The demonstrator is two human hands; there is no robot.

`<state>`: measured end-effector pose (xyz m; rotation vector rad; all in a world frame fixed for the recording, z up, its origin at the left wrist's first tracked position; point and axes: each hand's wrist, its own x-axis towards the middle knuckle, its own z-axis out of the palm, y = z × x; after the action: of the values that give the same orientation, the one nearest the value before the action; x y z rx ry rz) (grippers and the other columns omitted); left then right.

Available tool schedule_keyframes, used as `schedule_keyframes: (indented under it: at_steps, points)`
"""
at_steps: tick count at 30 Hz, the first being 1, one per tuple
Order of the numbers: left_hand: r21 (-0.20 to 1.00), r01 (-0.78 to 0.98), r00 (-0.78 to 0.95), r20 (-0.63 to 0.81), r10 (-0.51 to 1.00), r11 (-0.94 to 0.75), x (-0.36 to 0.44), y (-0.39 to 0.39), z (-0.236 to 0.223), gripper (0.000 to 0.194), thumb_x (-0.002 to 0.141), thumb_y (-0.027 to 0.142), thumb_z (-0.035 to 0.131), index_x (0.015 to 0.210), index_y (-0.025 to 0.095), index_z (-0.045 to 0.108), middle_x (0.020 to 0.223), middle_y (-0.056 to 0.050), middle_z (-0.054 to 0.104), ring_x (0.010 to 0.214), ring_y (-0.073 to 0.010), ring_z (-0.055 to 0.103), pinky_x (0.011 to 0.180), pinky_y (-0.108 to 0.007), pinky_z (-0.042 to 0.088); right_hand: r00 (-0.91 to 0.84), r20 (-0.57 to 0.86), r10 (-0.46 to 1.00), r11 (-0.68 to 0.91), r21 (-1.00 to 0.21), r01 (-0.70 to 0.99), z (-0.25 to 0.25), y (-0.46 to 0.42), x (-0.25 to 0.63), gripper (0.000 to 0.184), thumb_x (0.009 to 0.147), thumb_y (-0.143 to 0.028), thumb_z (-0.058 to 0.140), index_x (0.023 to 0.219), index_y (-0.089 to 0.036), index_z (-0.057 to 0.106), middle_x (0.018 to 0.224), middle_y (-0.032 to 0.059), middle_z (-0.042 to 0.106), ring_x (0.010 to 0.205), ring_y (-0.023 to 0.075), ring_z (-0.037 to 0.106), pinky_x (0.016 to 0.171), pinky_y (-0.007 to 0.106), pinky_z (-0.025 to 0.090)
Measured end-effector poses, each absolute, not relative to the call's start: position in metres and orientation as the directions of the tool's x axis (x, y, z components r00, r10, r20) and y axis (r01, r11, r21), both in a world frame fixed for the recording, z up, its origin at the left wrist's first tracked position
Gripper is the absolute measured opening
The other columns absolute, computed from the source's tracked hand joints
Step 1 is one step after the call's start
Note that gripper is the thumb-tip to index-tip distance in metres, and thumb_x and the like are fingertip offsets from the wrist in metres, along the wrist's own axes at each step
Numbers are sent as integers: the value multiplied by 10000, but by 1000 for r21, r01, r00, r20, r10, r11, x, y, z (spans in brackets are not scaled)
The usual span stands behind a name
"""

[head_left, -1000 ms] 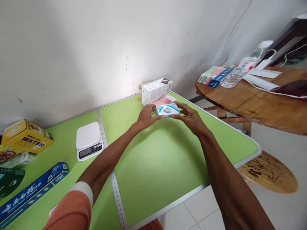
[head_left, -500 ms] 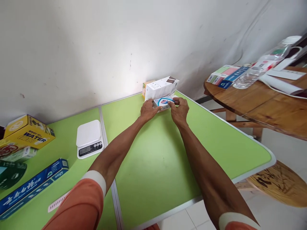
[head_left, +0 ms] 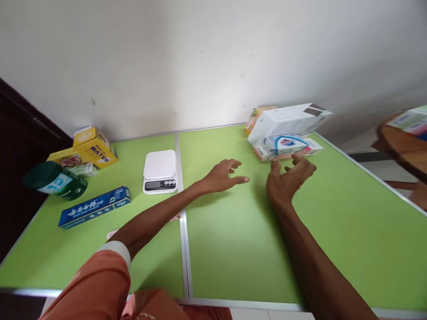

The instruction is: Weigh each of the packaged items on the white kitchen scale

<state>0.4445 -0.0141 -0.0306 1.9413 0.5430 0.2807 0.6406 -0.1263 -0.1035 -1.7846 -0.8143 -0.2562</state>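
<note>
Your fingers [head_left: 234, 163] are parted and grip nothing, on both your left hand [head_left: 220, 176] and your right hand [head_left: 284, 183], the latter nearest the small blue-arced box [head_left: 287, 143], which lies on a flat pink box [head_left: 313, 146] before the larger white box [head_left: 283, 118] on the green table [head_left: 230, 249].

Small carton [head_left: 285, 143]: white, blue arc over red-and-blue logo. Larger carton [head_left: 280, 118]: white, dark brown patch. Table [head_left: 230, 249]: lime green, silver trim [head_left: 216, 302]. Kitchen scale [head_left: 160, 162]: white, black control panel [head_left: 154, 186]. Toothpaste box [head_left: 95, 206]: blue, white lettering. "WATER" carton [head_left: 92, 150]: yellow, black lettering. Canister [head_left: 48, 171]: dark green, pale-blue label [head_left: 56, 183]. Sleeve [head_left: 100, 280]: orange-red, white cuff [head_left: 117, 248].
</note>
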Motion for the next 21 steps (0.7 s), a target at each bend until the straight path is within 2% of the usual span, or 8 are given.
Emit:
schedule_keyframes:
  at_steps: [2,6,10,12,14,16,18,21]
  points:
    - [916,267,862,-87,500,-300,398,-24,-33,575,940,483,832,1405,176,691,1521,-198,681,1308,-325,719,1056,-458,622,759,534,372,-153,-771,618,-99,-127,596,435,1037,-482,604,1391,-230,596,1414,272,562,1345,461,571,1055,654,581]
    - [947,216,816,-42,577,-238,313,-40,-37,480,961,472,825,1346,202,726,1440,-164,724,1232,-281,750,1006,-421,643,564,550,616,59,-746,663,-82,-118,502,302,1069,-496,593,1250,-260,648,1228,130,685,1104,317,713,934,548,661]
    - [923,120,688,188,701,-365,239,-42,-31,399,1017,460,776,1311,194,736,1326,-141,765,1124,-236,776,961,-391,658,310,580,754,296,-721,627,-66,-93,425,241,1094,-441,609,1234,-256,677,1198,106,732,1090,283,735,896,484,679]
    - [856,174,541,330,774,-487,202,-36,-23,355,1056,442,727,1323,207,732,1279,-124,780,1081,-215,780,949,-375,659,217,569,793,366,-730,577,-61,-73,392,258,1109,-433,595,1280,-257,676,1241,122,735,1135,291,737,923,485,680]
    - [757,323,346,464,816,-568,163,-28,-14,343,1070,441,705,1326,214,728,1257,-118,782,1063,-213,776,924,-364,658,132,534,835,399,-753,523,-60,-51,361,331,1115,-465,588,1361,-254,653,1312,144,719,1173,303,733,956,502,679]
    - [664,493,136,579,804,-562,124,-19,-10,361,1073,456,689,1333,207,718,1289,-134,766,1121,-236,760,925,-373,653,58,488,871,401,-774,490,-65,-29,332,476,1103,-543,591,1471,-242,600,1398,174,683,1256,331,706,1026,548,661]
    - [617,623,-42,640,767,-481,89,-9,-14,408,1072,478,670,1370,200,693,1366,-158,733,1230,-273,722,980,-410,639,19,436,900,373,-790,487,-74,-10,306,692,1065,-653,609,1586,-208,513,1500,218,620,1388,376,635,1132,610,606]
    - [619,712,-197,630,751,-332,53,1,-30,512,1058,521,658,1451,193,637,1478,-191,666,1372,-319,643,1123,-478,576,21,350,936,291,-808,512,-87,12,277,987,989,-788,640,1685,-135,390,1627,281,507,1545,441,496,1274,689,464]
